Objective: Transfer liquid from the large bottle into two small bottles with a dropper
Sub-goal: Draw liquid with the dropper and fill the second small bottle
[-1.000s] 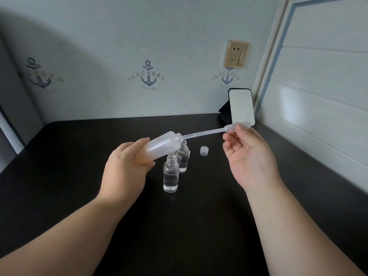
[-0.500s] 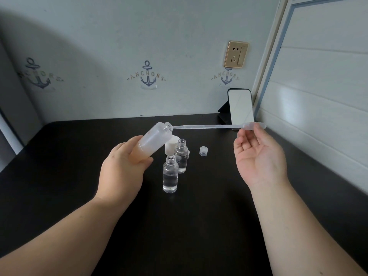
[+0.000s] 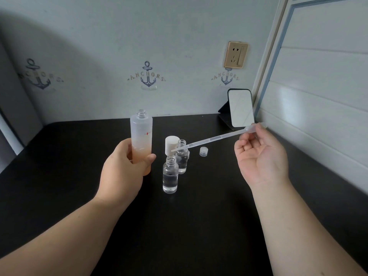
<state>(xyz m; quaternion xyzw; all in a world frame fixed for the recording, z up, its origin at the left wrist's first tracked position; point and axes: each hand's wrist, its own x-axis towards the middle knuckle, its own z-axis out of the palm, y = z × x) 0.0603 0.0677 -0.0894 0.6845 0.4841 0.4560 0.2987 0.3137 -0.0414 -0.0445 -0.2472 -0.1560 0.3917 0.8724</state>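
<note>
Now large bottle (image 3: 141,134) stands upright, dropper (image 3: 211,139) withdrawn, seemingly above small bottle (image 3: 181,158).

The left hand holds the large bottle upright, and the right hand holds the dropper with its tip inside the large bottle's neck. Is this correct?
Not quite. In the head view the left hand does hold the large bottle upright, and the right hand holds the dropper, but its tip is outside that bottle, over by the far small bottle.
</note>
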